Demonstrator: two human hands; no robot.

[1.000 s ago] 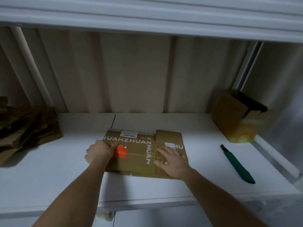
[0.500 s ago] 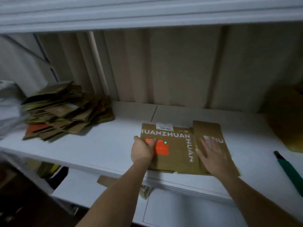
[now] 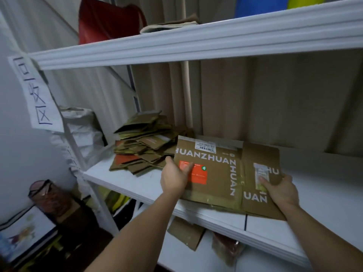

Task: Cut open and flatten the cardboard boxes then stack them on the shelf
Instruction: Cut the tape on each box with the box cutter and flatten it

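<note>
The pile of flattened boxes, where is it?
The pile of flattened boxes sits at the shelf's left end, just left of the box being held.

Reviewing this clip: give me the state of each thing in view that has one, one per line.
Flattened box: flat, held above the shelf.
Left hand: grips the box's left edge.
Right hand: grips its right flap.
Cardboard pile: flattened, loosely stacked on the shelf.

Forearms: seen bare up to the frame edge; no sleeves are shown.
Left hand point(image 3: 174, 178): no glove or ring is worn.
Right hand point(image 3: 280, 190): likewise bare.
</note>
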